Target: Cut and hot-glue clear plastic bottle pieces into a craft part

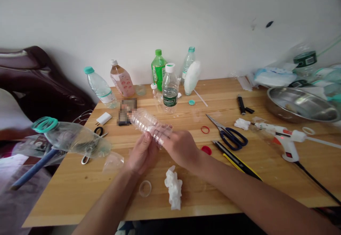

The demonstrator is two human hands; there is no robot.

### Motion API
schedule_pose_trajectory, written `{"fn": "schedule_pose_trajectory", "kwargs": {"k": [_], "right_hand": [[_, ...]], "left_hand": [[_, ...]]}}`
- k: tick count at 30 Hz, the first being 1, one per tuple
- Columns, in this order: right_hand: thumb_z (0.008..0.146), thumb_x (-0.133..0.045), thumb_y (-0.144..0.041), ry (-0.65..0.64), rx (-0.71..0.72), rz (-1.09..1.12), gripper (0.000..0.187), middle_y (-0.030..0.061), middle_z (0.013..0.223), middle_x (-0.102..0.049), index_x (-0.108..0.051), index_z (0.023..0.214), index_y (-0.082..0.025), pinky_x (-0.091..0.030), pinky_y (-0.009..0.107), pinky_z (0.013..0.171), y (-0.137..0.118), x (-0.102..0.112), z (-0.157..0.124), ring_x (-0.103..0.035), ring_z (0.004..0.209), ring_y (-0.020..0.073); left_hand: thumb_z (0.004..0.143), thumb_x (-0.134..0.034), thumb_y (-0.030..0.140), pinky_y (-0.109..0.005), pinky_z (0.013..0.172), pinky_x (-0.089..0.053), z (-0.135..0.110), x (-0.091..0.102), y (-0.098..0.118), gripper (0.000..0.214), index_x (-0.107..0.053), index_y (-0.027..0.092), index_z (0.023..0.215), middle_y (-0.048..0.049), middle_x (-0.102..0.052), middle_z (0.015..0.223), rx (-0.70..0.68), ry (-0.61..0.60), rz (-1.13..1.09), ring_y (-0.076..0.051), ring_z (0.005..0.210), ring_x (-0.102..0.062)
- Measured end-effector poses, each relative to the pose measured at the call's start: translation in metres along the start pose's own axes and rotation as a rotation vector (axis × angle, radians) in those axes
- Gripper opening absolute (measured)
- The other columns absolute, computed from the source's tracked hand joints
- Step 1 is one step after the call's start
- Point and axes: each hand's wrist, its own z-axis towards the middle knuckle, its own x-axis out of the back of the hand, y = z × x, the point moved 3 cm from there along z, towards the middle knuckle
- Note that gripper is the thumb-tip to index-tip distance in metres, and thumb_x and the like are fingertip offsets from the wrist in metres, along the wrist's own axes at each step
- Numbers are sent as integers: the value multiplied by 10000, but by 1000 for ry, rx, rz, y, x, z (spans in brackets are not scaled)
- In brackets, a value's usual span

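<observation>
My left hand [145,151] is wrapped round the underside of a clear ribbed plastic bottle [142,119], which tilts up to the left above the table. At the bottle's near right end is my right hand [182,148]. Its fingers reach into or against that end and show only partly through the plastic. A whitish patch appears inside near the fingertips, too unclear to name. Below the hands lie a crumpled white tissue [173,189] and a clear plastic ring [145,188]. A clear plastic scrap [114,162] rests left of my left wrist.
Blue-handled scissors [230,137], a yellow-and-black utility knife [234,158] and a white glue gun [289,141] lie at right. A metal basin [295,110] stands behind them. Several bottles line the wall, including a green one [159,71]. A teal-topped bottle [77,139] lies at left.
</observation>
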Motion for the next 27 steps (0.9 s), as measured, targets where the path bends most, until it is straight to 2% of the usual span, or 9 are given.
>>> {"fn": "schedule_pose_trajectory", "kwargs": {"k": [4, 7, 11, 13, 15, 18, 21, 24, 27], "right_hand": [[923, -535, -90, -50, -103, 221, 281, 57, 965, -797, -753, 1056, -209, -438, 255, 592, 4, 7, -2, -712, 737, 175], [888, -560, -86, -41, -180, 380, 244, 32, 743, -767, -772, 869, -205, -383, 254, 557, 0, 10, -4, -666, 641, 160], [895, -607, -248, -32, -621, 1060, 206, 9, 778, -777, -801, 965, -240, -370, 241, 456, -1, -1, -11, -588, 474, 119], [841, -673, -334, -82, -832, 1376, 242, -5, 741, -761, -794, 1027, -237, -253, 231, 338, -3, -7, -14, -448, 313, 74], [758, -757, -373, -96, -942, 1607, 300, -21, 624, -708, -794, 1004, -206, -133, 224, 306, -6, -7, -15, -328, 253, 36], [627, -860, -354, -42, -990, 1900, 329, -58, 488, -609, -791, 895, -178, -88, 208, 330, -8, -1, -15, -259, 266, 0], [582, -894, -293, 5, -1057, 2099, 291, -100, 431, -542, -764, 822, -193, -96, 194, 346, -12, 2, -19, -215, 273, -15], [627, -886, -299, 53, -1102, 2152, 248, -130, 415, -471, -732, 799, -207, -119, 191, 349, -16, 2, -29, -167, 285, -12], [662, -864, -308, 118, -1048, 2130, 231, -130, 474, -497, -724, 827, -230, -130, 198, 347, -16, 7, -41, -118, 300, -11]], "left_hand": [[798, -705, 625, -410, 1145, -397, 2, 3, 1, 650, -711, 109, 1192, -161, -729, 1231, 16, 27, 4, -314, 1282, -597], [795, -700, 636, -394, 1158, -385, 3, 8, 2, 633, -716, 138, 1184, -134, -734, 1240, -20, 90, -16, -291, 1286, -602], [762, -747, 615, -376, 1142, -407, 3, 12, 1, 622, -710, 158, 1182, -123, -714, 1286, -94, 149, -13, -272, 1269, -618], [750, -763, 606, -382, 1104, -445, 2, 11, 0, 622, -706, 164, 1184, -127, -711, 1290, -88, 138, -8, -276, 1245, -635], [745, -765, 609, -383, 1072, -472, 1, 8, -1, 622, -706, 170, 1181, -128, -725, 1260, -79, 108, -5, -278, 1225, -647], [745, -765, 609, -367, 1035, -497, 0, 4, -1, 599, -721, 167, 1147, -119, -757, 1177, -98, 61, 3, -268, 1165, -679], [741, -788, 573, -340, 1003, -512, 0, 0, 1, 555, -730, 167, 1116, -97, -768, 1131, -121, 33, 0, -247, 1110, -699], [729, -813, 543, -354, 1026, -501, 0, -2, 2, 567, -719, 163, 1140, -106, -757, 1154, -105, 0, -23, -258, 1136, -686], [738, -803, 546, -412, 1110, -443, 0, 1, 2, 587, -702, 162, 1170, -126, -738, 1204, -113, 24, -60, -293, 1203, -654]]}}
